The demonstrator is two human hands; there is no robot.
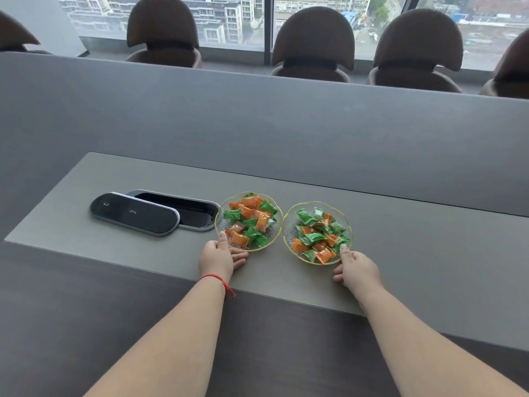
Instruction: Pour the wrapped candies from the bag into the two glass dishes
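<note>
Two gold-rimmed glass dishes stand side by side on the grey table. The left dish (221,214) and the right dish (289,227) each hold several orange and green wrapped candies (249,222). My left hand (217,257) grips the near-left rim of the left dish, thumb on the edge. My right hand (356,270) pinches the near-right rim of the right dish. No candy bag is in view.
A dark oval socket box (183,209) with its lid (134,213) slid aside sits in the table just left of the dishes. Several brown chairs (313,44) line the table's far side before a window.
</note>
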